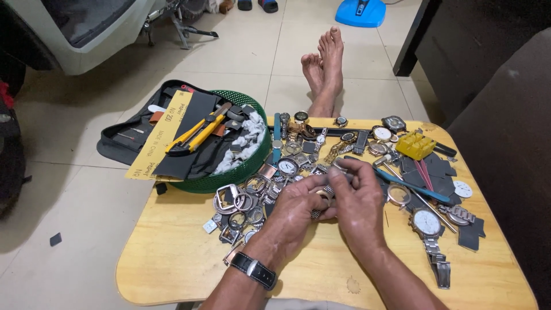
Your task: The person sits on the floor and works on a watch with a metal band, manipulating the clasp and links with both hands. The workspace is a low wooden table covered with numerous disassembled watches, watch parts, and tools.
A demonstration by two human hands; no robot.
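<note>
Item: metal watch bracelet (322, 198), long axis roughly upright in view, held over the wooden tabletop (172, 252). Left hand (295, 209) closed on its lower end; right hand (359, 195) pinching the upper end. Loose watches (427, 224) and cases (229, 198) surround.

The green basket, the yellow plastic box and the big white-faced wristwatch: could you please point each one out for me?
green basket (244, 169): head view, on its front mesh wall.
yellow plastic box (415, 144): head view, on its top.
white-faced wristwatch (427, 222): head view, on its dial.
</note>
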